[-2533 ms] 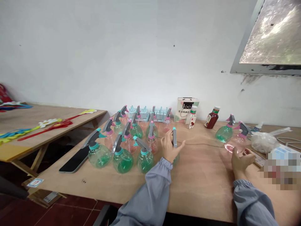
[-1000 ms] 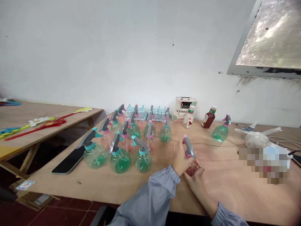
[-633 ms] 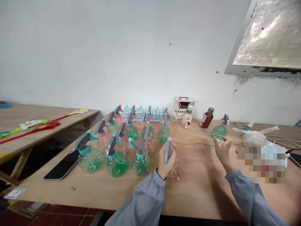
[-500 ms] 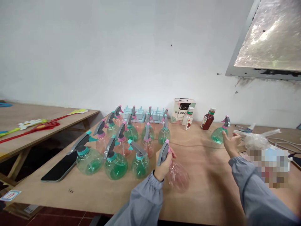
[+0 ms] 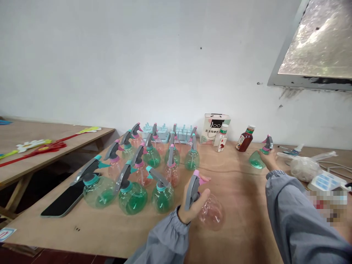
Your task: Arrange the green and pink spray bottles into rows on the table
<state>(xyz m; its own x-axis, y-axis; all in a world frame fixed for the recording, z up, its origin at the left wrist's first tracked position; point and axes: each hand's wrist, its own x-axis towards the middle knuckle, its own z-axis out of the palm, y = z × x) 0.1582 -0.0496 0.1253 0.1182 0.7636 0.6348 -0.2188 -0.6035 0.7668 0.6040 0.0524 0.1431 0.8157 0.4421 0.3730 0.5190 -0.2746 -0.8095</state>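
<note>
My left hand (image 5: 194, 209) is closed round the neck of a pink spray bottle (image 5: 210, 212) with a grey trigger, held tilted just above the wooden table (image 5: 239, 220), right of a cluster of several green and pink spray bottles (image 5: 132, 190). My right hand (image 5: 268, 159) reaches far to the right and grips a lone green spray bottle (image 5: 257, 159) with a pink-and-grey head, which leans over.
A black phone (image 5: 63, 194) lies at the table's left edge. A carton (image 5: 216, 128), a small white bottle (image 5: 222, 137) and a brown bottle (image 5: 244, 138) stand by the wall. A plastic bag (image 5: 305, 167) and white device (image 5: 326, 181) lie right. A second table (image 5: 41, 146) stands left.
My left hand has brought the pink bottle toward the row's right end. My right hand let go of it, stretched out to the far right and closed on the lone green bottle, tipping it.
</note>
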